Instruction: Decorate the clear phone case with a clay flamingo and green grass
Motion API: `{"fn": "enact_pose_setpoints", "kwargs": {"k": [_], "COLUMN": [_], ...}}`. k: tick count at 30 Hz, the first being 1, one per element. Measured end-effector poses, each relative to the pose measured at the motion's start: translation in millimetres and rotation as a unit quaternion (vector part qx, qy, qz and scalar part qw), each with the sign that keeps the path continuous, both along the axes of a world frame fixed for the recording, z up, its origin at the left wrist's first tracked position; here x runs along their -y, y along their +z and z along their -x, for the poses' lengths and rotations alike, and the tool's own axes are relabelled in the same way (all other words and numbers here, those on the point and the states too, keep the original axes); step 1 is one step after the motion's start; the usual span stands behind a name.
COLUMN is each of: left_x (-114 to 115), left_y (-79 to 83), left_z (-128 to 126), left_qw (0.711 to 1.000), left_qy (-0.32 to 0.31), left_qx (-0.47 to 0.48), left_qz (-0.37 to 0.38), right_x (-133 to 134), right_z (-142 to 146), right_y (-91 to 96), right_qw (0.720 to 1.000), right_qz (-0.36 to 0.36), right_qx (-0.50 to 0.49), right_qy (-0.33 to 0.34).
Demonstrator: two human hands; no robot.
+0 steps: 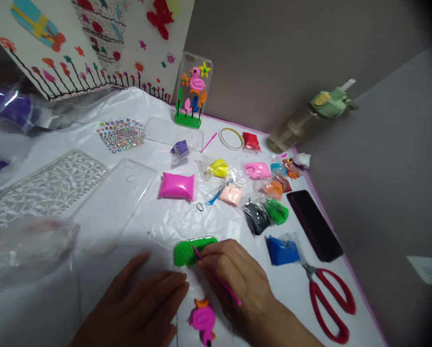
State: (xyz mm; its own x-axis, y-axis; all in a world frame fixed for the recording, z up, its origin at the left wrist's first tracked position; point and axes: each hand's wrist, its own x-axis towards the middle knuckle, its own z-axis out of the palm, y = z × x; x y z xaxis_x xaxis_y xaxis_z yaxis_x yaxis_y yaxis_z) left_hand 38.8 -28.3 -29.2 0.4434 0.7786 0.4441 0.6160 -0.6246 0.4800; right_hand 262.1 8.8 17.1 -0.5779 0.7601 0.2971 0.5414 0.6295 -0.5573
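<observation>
My right hand [237, 274] is closed around a thin pink modelling tool [223, 282], whose tip touches the green clay [187, 253] at the far end of a clear phone case [187, 308]. Grooves run through that green clay. Nearer me on the case lies a pink clay flamingo-like bird [203, 319] with orange parts. My left hand [139, 308] rests at the case's left edge, fingers stretched out and holding nothing. Part of the case is hidden beneath my hands.
Bagged clay surrounds the work: a pink packet [177, 186], black [256, 217] and blue [283, 249]. Red-handled scissors [326, 299] and a dark phone [315, 224] lie right. A decorated case [192, 91] and a bottle [302, 120] stand behind. Rhinestones [122, 135] lie left.
</observation>
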Motion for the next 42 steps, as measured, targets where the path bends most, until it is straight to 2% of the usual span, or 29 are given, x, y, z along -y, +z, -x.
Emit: {"fn": "enact_pose_setpoints", "kwargs": {"k": [7,13,28,32,42], "left_x": [0,0,-1,0,-2], "left_y": [-2.9,0.7,0.1,2.8,4.8], "left_z": [1,0,2,0,0], "left_qw": [1.000,1.000,1.000,1.000,1.000], "left_qy": [-0.003,0.005,-0.010,0.007,0.008], "left_qx": [-0.006,-0.005,-0.005,0.000,0.001], "left_qz": [-0.007,-0.004,-0.010,0.001,0.002], "right_x": [-1,2,4,4,8], "right_z": [4,1,4,4,0], "right_y": [-0.4,1.7,8.6,8.7,5.9], "right_qw": [0.999,0.999,0.997,0.998,0.997], "right_qz": [-0.012,0.008,-0.030,-0.033,0.016], "right_qx": [0.046,0.041,0.065,0.060,0.078], "right_qy": [0.002,0.009,0.006,0.005,0.019]}}
